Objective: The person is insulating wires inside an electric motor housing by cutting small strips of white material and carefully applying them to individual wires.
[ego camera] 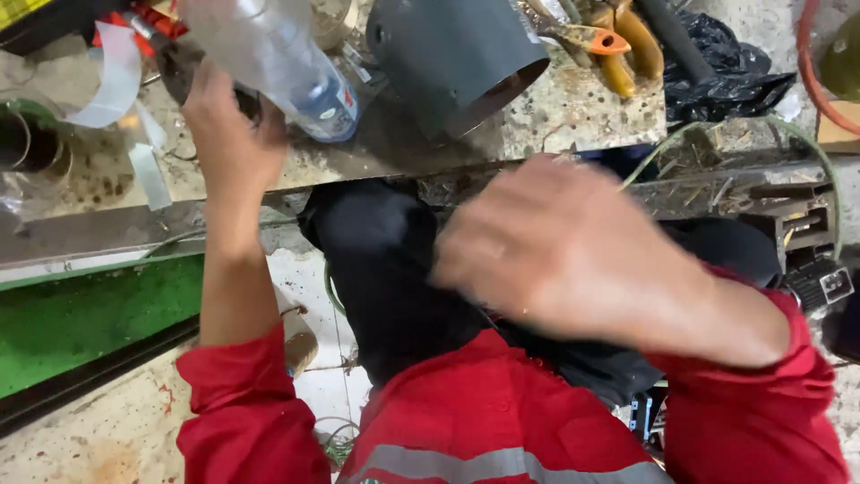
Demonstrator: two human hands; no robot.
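Note:
My left hand point(228, 134) reaches up onto a dirty workbench point(573, 112) and is closed around a clear plastic bottle point(278, 63) with a blue label, which lies tilted across the bench top. My right hand point(546, 246) is blurred with motion, low in front of me, over black fabric point(385, 269) at my lap. Its fingers look bent, but the blur hides whether they grip the fabric. Both arms wear red sleeves point(242, 412).
A dark grey pipe section point(457, 54) lies on the bench right of the bottle. Pliers with yellow and orange handles point(618, 45) and a black plastic bag point(717, 63) sit further right. White tape strips point(116, 76) hang left. A green panel point(81, 314) lies below left.

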